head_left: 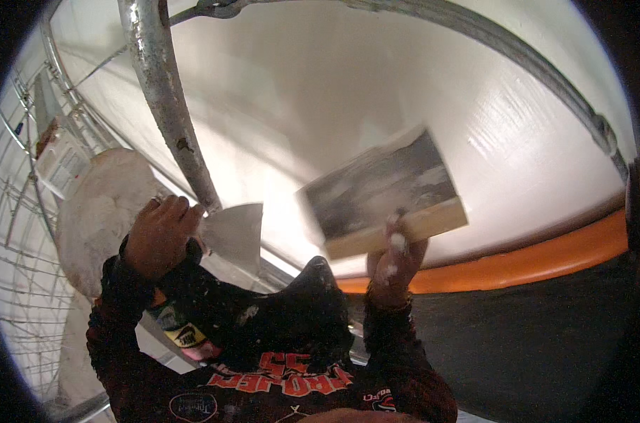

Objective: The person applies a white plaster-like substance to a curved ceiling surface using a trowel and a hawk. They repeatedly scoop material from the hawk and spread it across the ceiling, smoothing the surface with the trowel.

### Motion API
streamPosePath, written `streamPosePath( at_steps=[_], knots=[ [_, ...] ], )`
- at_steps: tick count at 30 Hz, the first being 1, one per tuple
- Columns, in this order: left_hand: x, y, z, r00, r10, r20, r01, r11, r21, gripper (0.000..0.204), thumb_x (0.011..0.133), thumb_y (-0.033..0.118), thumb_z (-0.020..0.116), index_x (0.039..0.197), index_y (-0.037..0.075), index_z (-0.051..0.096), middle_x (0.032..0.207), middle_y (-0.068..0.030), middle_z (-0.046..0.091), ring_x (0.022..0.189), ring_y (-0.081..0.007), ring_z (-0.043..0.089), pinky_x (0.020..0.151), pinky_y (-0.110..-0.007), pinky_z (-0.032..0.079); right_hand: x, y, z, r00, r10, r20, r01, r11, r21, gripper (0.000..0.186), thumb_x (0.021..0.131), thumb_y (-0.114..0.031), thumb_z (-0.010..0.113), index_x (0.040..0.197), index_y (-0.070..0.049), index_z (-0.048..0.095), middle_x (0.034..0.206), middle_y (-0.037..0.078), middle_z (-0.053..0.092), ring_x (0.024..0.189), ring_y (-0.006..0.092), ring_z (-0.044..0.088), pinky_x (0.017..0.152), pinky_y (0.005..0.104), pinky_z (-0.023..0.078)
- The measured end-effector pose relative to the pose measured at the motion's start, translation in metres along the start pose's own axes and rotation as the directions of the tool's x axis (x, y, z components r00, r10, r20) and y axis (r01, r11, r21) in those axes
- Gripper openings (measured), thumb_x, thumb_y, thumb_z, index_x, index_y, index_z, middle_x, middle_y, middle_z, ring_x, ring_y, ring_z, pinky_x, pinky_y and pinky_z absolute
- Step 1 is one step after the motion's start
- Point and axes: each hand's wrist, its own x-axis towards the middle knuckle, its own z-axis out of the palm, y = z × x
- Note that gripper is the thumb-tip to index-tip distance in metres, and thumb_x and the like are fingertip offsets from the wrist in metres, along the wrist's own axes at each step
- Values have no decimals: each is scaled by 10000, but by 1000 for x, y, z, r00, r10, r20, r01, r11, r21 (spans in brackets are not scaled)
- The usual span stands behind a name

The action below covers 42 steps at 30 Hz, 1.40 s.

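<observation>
In my left hand (159, 236) is a putty knife, its fingers closed round the handle. The broad grey blade (237, 236) points to the right, and the handle is mostly hidden. My right hand (397, 262) grips a wide rectangular plastering blade (387, 194) by its pale wooden edge, thumb on top. Whitish filler streaks its dark face, which is tilted up toward me. White smears mark my right thumb. Beside my left hand is a large round, whitish, plaster-coated surface (105, 211); whether it is a bucket's inside or a lid I cannot tell.
A worn metal scaffold pipe (161, 92) slants down near my left hand. A pale smooth wall (263, 84) spans the background, crossed by a curved grey pipe (503, 42). An orange tube (524, 257) runs along the right. Wire mesh (24, 282) stands at the left.
</observation>
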Motion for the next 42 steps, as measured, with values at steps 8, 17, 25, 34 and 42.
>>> streamPosePath(
  at_steps=[8, 17, 25, 34, 42],
  knots=[
    [-3, -3, -7, 998, -66, -19, 65, 997, -48, 290, 727, 80, 648, 1008, 17, 617, 907, -144, 576, 991, -320, 587, 881, -452, 459, 154, -23, 32, 657, -254, 709, 519, -529, -671, 555, 850, -43, 562, 1383, -100, 420, 1388, 205, 441, 1270, 402, 419, 1064, 541, 302],
    [-11, -9, -16, 985, -41, -170, 22, 994, -111, 263, 766, 100, 624, 1012, 5, 626, 883, -117, 575, 918, -273, 597, 767, -419, 471, 259, -4, 65, 556, -137, 820, 151, -953, -262, 593, 854, -213, 628, 1398, -131, 407, 1358, 155, 475, 1237, 309, 465, 978, 551, 366],
    [-9, -15, -15, 984, -23, -174, 0, 992, -127, 275, 768, 110, 612, 1023, 7, 615, 900, -118, 575, 926, -272, 598, 751, -421, 464, 208, 95, 10, 697, 16, 717, 284, -924, -256, 513, 925, -251, 477, 1393, -49, 421, 1372, 215, 464, 1172, 344, 496, 968, 513, 387],
    [-9, -17, -8, 977, -38, -212, 18, 995, -96, 291, 751, 113, 620, 1024, 10, 620, 882, -111, 573, 880, -265, 611, 716, -415, 472, 279, -8, 80, 459, -146, 876, 123, -966, -226, 617, 890, -257, 588, 1414, -38, 347, 1330, 221, 445, 1147, 372, 487, 927, 561, 397],
    [-8, -19, -8, 981, -39, -192, 15, 992, -122, 294, 743, 97, 628, 1024, 12, 613, 889, -105, 579, 856, -258, 607, 680, -405, 461, 245, 110, 19, 614, -49, 788, 238, -940, -245, 508, 910, -258, 500, 1354, -15, 458, 1358, 239, 450, 1225, 380, 448, 1024, 563, 340]
  ],
)
